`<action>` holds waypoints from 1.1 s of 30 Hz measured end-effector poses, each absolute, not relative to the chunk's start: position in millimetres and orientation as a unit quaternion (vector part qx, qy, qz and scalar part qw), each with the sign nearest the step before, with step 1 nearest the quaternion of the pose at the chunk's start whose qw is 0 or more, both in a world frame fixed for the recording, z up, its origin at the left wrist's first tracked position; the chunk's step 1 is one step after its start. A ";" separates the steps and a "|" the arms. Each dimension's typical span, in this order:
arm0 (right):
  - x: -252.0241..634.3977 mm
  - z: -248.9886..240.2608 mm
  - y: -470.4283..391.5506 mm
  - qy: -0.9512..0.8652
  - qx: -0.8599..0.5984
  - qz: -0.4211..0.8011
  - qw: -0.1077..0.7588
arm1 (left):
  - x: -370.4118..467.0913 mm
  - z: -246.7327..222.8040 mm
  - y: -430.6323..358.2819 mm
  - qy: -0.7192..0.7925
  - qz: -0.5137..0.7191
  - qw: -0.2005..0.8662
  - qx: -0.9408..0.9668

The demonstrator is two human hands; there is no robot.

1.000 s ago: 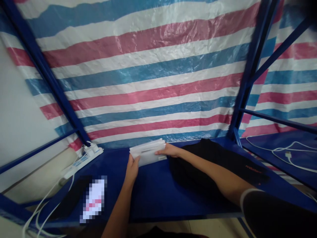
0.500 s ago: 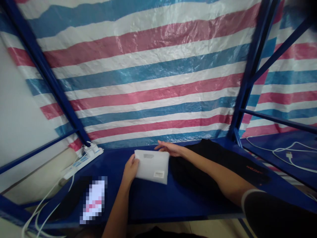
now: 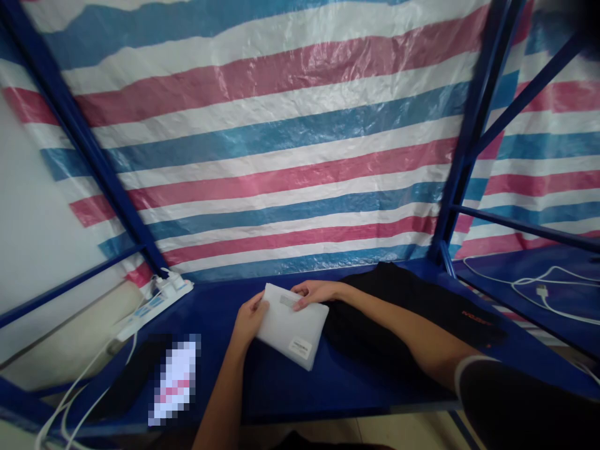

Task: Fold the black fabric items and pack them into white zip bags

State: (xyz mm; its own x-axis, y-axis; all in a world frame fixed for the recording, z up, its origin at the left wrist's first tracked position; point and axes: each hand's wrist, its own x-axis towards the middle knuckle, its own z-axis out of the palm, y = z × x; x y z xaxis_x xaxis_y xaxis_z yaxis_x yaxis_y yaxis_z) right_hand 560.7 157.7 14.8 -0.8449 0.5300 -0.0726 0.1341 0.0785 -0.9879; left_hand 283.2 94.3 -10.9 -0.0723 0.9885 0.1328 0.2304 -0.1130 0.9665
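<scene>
Striped plastic sheeting [image 3: 281,137] backs the blue tabletop [image 3: 276,397]. Left hand [image 3: 248,320] clamps the white labelled packet [image 3: 289,329] at its left edge; right hand [image 3: 317,292] grips its upper edge.

A creased sheet [image 3: 290,150] striped red, white and blue hangs behind the blue table [image 3: 210,356], glinting with light. Blue posts [image 3: 94,150] slant up on either side, the right one joined by a brace [image 3: 529,90]. A pale wall [image 3: 28,219] stands at left; pale floor [image 3: 337,429] shows below the table.
</scene>
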 end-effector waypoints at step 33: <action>704.1 0.6 51.9 -0.845 -0.447 0.241 0.168 | 281.2 15.1 62.7 0.717 0.207 0.029 0.665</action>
